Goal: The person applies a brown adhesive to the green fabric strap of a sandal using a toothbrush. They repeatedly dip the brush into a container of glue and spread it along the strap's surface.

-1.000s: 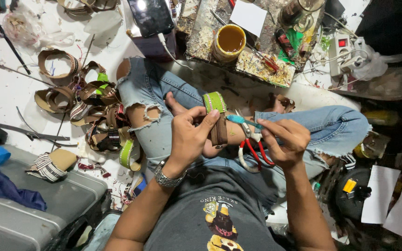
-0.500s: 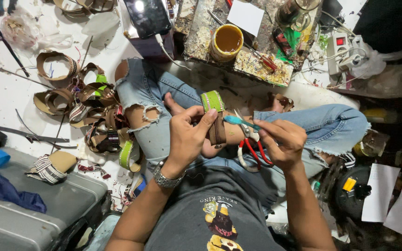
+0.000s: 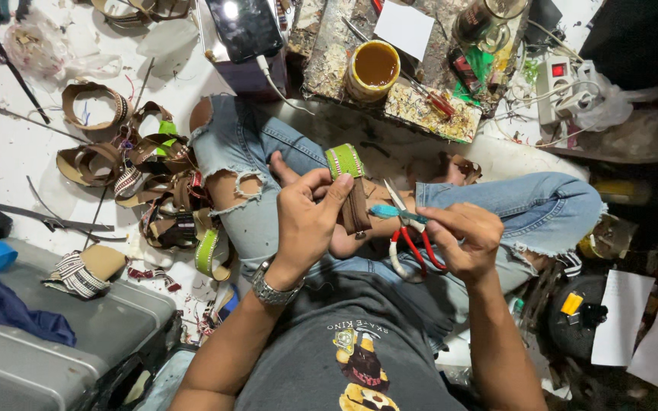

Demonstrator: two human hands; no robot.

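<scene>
Left hand point(image 3: 310, 217) clamped on strap point(image 3: 350, 190), long axis vertical, green end up at frame centre; right hand point(image 3: 462, 240) pinches teal lighter point(image 3: 391, 212) pointing left beside scissors point(image 3: 409, 240).

The person sits cross-legged on the floor point(image 3: 32, 144), and the two hands meet above the lap. The left hand point(image 3: 308, 217) holds a strap piece point(image 3: 349, 186) just left of the right hand point(image 3: 462, 240). The scissors point(image 3: 409, 232) lie between the hands, on the right hand's side. Beyond the knees a board point(image 3: 420, 110) carries a tin of glue point(image 3: 373, 70), with a phone point(image 3: 247, 29) to its left and a power strip point(image 3: 561, 87) to its right. A heap of straps point(image 3: 154, 183) lies left of the left knee. A case point(image 3: 47, 346) sits nearer, at the lower left, with a cloth point(image 3: 17, 312) on it.
</scene>
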